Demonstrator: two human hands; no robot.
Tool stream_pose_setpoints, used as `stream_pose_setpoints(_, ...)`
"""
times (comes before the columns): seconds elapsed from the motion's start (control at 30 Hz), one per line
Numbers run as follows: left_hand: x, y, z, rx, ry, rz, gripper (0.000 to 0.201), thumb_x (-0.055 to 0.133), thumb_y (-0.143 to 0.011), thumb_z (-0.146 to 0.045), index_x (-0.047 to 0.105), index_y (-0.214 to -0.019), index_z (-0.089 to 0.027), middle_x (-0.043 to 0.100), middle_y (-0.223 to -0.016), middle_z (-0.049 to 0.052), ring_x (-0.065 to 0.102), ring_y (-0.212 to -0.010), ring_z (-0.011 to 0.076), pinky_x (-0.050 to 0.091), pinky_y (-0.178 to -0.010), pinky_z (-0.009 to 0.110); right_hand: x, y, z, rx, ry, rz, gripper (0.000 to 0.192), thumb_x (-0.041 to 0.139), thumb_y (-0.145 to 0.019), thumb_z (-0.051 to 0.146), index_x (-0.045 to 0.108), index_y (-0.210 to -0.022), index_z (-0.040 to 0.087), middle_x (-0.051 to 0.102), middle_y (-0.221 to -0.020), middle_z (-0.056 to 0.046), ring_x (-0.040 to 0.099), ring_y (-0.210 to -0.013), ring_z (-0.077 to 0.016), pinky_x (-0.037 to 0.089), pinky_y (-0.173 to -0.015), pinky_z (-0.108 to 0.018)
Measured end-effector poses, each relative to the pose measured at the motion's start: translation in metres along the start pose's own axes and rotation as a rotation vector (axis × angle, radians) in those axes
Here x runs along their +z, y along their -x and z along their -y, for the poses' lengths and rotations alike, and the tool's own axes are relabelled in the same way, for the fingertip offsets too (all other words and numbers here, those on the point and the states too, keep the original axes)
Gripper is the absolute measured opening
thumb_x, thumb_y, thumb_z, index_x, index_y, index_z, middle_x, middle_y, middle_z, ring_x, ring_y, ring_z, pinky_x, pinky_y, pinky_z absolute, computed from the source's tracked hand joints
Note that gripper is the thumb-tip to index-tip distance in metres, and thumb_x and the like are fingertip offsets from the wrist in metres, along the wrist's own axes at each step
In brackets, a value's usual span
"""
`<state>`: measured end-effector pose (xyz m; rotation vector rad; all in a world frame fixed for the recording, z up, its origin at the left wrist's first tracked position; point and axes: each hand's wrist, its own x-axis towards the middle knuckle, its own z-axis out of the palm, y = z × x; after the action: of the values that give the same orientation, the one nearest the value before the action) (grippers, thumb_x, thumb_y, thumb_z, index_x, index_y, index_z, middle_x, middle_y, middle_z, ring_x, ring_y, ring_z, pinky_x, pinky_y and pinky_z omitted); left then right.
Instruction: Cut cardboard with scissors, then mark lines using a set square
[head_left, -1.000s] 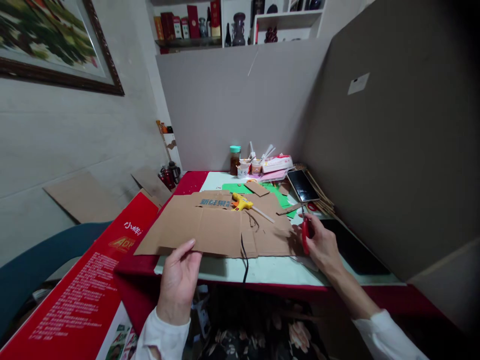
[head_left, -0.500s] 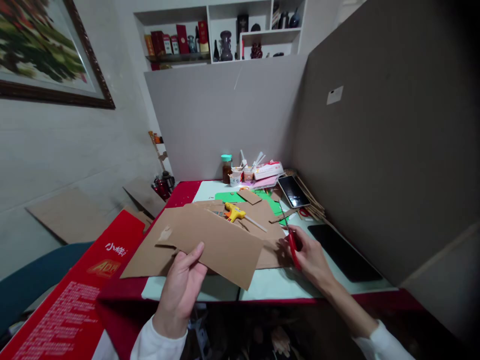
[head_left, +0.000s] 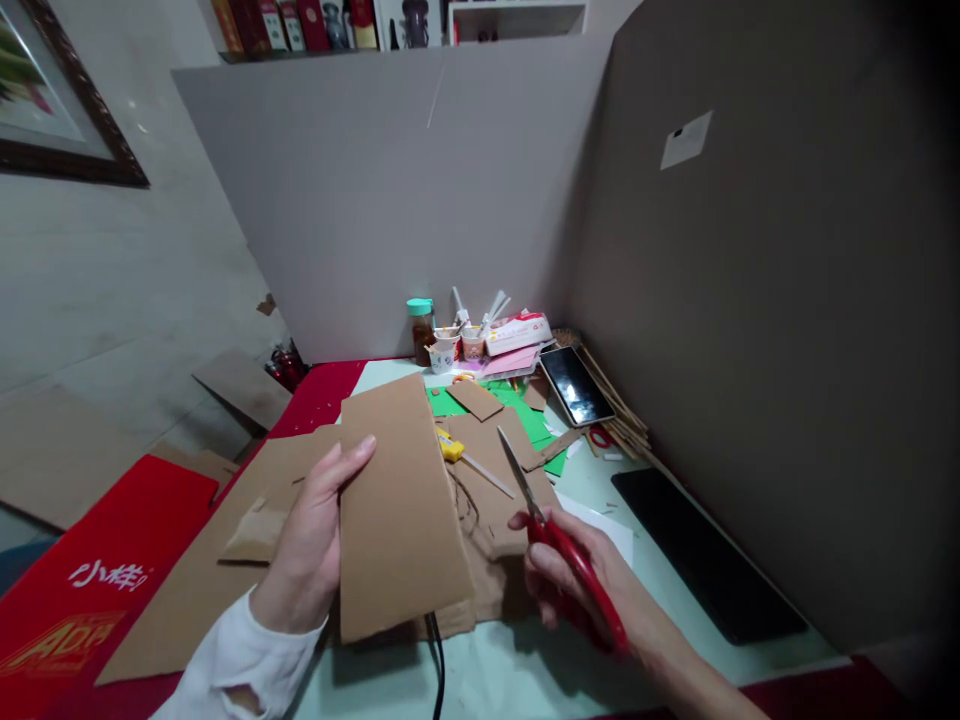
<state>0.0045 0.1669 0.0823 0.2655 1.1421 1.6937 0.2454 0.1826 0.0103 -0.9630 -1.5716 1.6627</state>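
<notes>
My left hand [head_left: 311, 530] grips a flat brown cardboard piece [head_left: 401, 520] by its left edge, thumb on top, held above the table. In my right hand [head_left: 577, 565] is a pair of scissors [head_left: 551, 530] with red handles, its blades pointing up and left. The blade tips are apart from the cardboard, to its right. Partly hidden behind the held piece, a yellow glue gun [head_left: 450, 446] with a glue stick lies on more cardboard [head_left: 495, 505]. A larger cardboard sheet [head_left: 180, 590] rests under my left forearm.
A black tablet-like slab [head_left: 705, 555] lies at the right, below a phone-like device [head_left: 576, 385]. Paper cups [head_left: 444, 352] and a jar with a teal lid [head_left: 421, 330] stand at the back. Grey panels [head_left: 390, 200] border the table. A red box [head_left: 112, 570] is at the left.
My left hand has turned the cardboard more upright and brought it closer. The scissors have moved left toward it, now pointing up-left. The view has shifted downward and nearer the table.
</notes>
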Motion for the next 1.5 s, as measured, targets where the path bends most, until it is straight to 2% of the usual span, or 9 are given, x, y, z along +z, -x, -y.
stream_pose_setpoints(0.17, 0.014, -0.014, -0.002, 0.081, -0.028, 0.052, 0.021, 0.067, -0.082, -0.015, 0.071, -0.102, -0.014, 0.076, -0.082, 0.009, 0.071, -0.057, 0.0238, 0.059, -0.049, 0.032, 0.014, -0.016, -0.015, -0.016, 0.006, 0.015, 0.057, 0.040, -0.090, 0.074, 0.062, -0.098, 0.022, 0.059, -0.071, -0.003, 0.063, -0.064, -0.0187, 0.050, -0.057, -0.030)
stream_pose_setpoints(0.37, 0.019, -0.020, 0.010, 0.133, -0.033, 0.069, 0.027, 0.067, -0.082, -0.015, 0.071, -0.109, -0.015, 0.077, -0.099, 0.010, 0.074, -0.071, 0.0229, 0.064, -0.066, 0.034, 0.023, -0.011, -0.001, -0.159, 0.298, 0.040, 0.039, 0.068, -0.080, 0.057, 0.062, -0.105, 0.028, 0.065, -0.085, -0.001, 0.062, -0.078, -0.0213, 0.048, -0.072, -0.034)
stream_pose_setpoints(0.57, 0.017, -0.022, 0.021, 0.125, -0.044, 0.103, 0.040, 0.067, -0.083, -0.013, 0.068, -0.122, -0.017, 0.076, -0.111, 0.012, 0.074, -0.098, 0.0304, 0.062, -0.087, 0.042, 0.026, -0.014, 0.013, -0.174, 0.422, 0.007, 0.044, 0.059, -0.087, 0.059, 0.058, -0.114, 0.024, 0.066, -0.091, -0.003, 0.060, -0.082, -0.0233, 0.045, -0.075, -0.036)
stream_pose_setpoints(0.67, 0.016, -0.024, 0.024, 0.120, -0.034, 0.108, 0.040, 0.067, -0.083, -0.013, 0.068, -0.122, -0.018, 0.075, -0.112, 0.012, 0.073, -0.102, 0.0323, 0.060, -0.092, 0.044, 0.025, -0.016, 0.012, -0.172, 0.478, 0.015, 0.038, 0.055, -0.090, 0.059, 0.058, -0.104, 0.023, 0.064, -0.082, -0.002, 0.059, -0.075, -0.0217, 0.044, -0.070, -0.035)
stream_pose_setpoints(0.8, 0.013, -0.026, 0.028, 0.119, -0.045, 0.058, 0.039, 0.068, -0.083, -0.013, 0.067, -0.122, -0.017, 0.075, -0.112, 0.013, 0.075, -0.096, 0.0326, 0.061, -0.088, 0.045, 0.025, -0.017, 0.010, -0.154, 0.509, 0.034, 0.032, 0.050, -0.094, 0.056, 0.052, -0.086, 0.025, 0.059, -0.074, 0.000, 0.052, -0.064, -0.0170, 0.038, -0.061, -0.031)
stream_pose_setpoints(0.97, 0.010, -0.024, 0.031, 0.116, -0.063, 0.022, 0.034, 0.068, -0.084, -0.016, 0.069, -0.118, -0.020, 0.077, -0.104, 0.009, 0.075, -0.091, 0.0319, 0.061, -0.087, 0.045, 0.026, -0.018, 0.006, -0.117, 0.546, 0.010, 0.038, 0.048, -0.094, 0.061, 0.053, -0.087, 0.024, 0.058, -0.076, 0.000, 0.045, -0.063, -0.0162, 0.034, -0.061, -0.031)
stream_pose_setpoints(1.2, 0.009, -0.024, 0.041, 0.124, -0.074, -0.001, 0.037, 0.069, -0.085, -0.019, 0.068, -0.122, -0.026, 0.077, -0.106, 0.005, 0.075, -0.089, 0.0269, 0.062, -0.086, 0.038, 0.027, -0.020, 0.004, -0.119, 0.480, 0.033, 0.033, 0.047, -0.094, 0.054, 0.053, -0.081, 0.024, 0.057, -0.068, 0.000, 0.047, -0.057, -0.0140, 0.035, -0.056, -0.028)
stream_pose_setpoints(1.37, 0.010, -0.019, 0.046, 0.127, -0.071, -0.034, 0.039, 0.074, -0.083, -0.021, 0.067, -0.120, -0.026, 0.077, -0.093, 0.000, 0.071, -0.063, 0.0149, 0.063, -0.078, 0.030, 0.022, -0.008, 0.021, -0.239, 0.548, -0.018, 0.033, 0.041, -0.099, 0.049, 0.064, -0.092, 0.026, 0.063, -0.065, -0.004, 0.056, -0.057, -0.0179, 0.046, -0.056, -0.029)
stream_pose_setpoints(1.5, 0.010, -0.014, 0.047, 0.016, -0.076, -0.094, 0.046, 0.073, -0.083, -0.019, 0.063, -0.126, -0.031, 0.077, -0.092, -0.002, 0.071, -0.059, 0.0133, 0.064, -0.070, 0.030, 0.024, -0.007, 0.019, -0.176, 0.575, -0.026, 0.030, 0.043, -0.099, 0.044, 0.062, -0.087, 0.025, 0.066, -0.070, -0.004, 0.060, -0.062, -0.0175, 0.047, -0.060, -0.028)
